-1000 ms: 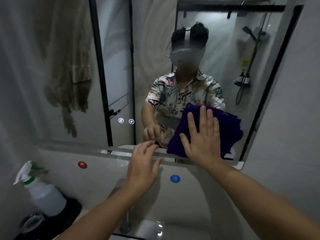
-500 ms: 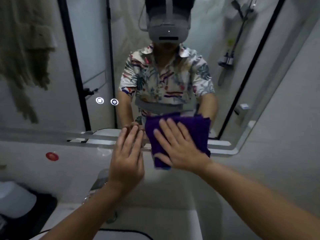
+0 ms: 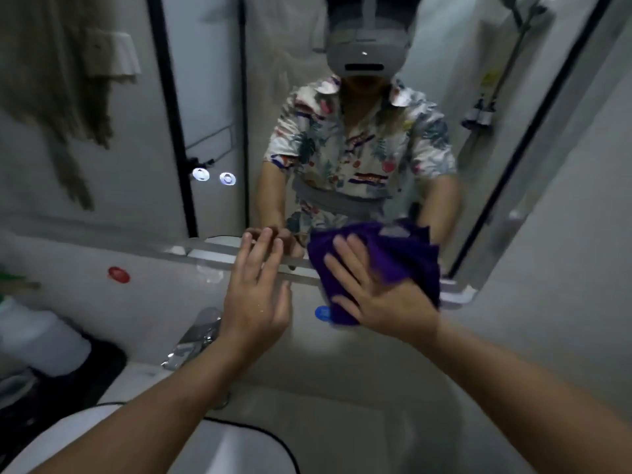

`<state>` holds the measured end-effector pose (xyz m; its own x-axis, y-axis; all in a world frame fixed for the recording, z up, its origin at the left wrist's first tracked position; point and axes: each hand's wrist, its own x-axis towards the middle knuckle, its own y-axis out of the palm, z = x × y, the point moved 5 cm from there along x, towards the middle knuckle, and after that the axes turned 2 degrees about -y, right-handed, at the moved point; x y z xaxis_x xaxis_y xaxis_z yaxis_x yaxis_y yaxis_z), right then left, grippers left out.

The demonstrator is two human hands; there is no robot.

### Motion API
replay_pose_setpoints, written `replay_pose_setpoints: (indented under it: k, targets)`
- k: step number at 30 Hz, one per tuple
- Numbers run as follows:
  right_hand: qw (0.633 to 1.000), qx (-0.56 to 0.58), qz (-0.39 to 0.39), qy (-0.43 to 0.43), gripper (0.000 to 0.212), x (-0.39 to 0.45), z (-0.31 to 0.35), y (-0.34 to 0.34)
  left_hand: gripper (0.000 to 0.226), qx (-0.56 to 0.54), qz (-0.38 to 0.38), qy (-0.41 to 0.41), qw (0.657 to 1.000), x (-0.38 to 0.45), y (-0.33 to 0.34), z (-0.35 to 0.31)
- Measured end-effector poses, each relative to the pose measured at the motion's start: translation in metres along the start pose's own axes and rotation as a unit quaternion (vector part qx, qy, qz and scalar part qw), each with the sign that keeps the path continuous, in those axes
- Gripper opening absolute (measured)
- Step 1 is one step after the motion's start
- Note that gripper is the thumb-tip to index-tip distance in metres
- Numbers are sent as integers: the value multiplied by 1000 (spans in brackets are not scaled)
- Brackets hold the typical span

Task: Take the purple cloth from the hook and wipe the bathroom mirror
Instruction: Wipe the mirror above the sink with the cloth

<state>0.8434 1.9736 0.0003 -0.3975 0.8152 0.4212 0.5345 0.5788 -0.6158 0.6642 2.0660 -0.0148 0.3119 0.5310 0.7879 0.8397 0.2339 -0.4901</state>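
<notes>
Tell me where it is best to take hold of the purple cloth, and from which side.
Probably the purple cloth's lower corner hanging below the mirror's bottom edge: it is loose, unlike the part under the right hand. Pinch it from below.

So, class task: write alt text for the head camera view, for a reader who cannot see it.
A person's right hand presses a purple cloth flat against the lower edge of a bathroom mirror. The left hand is open beside it, fingers near the glass. Below are a chrome faucet and a white sink.
</notes>
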Motion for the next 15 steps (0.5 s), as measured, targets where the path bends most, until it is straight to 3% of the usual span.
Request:
replay_pose_setpoints:
  k: [2, 3, 6, 8, 11, 13, 14, 15]
  targets:
    - [991, -8, -10, -136, 71, 8, -22, -8, 67, 0, 21, 7, 1000, 1, -6, 6]
    - [992, -5, -25, -122, 73, 9, -45, -21, 65, -12, 25, 11, 1000, 3, -5, 3]
    - [987, 12, -121, 104, 81, 25, -85, -52, 54, -55, -36, -67, 996, 1, -18, 12]
    - [970, 5, -128, 207, 84, 30, -75, -54, 48, -119, -90, -215, 965, 0, -27, 18]
    - [990, 0, -128, 65, 82, 49, -14, -26, 45, -200, -166, -442, 859, -1, -40, 45]
    - [990, 0, -140, 10, 76, 71, 12, -17, 45, -257, -203, -526, 785, -1, -51, 68]
    - [989, 15, -143, 29, 74, 82, 18, -19, 45, -315, -206, -555, 742, -1, -52, 78]
    - [995, -1, -98, 30, 75, 92, 33, -11, 46, -386, -205, -574, 693, 0, -52, 87]
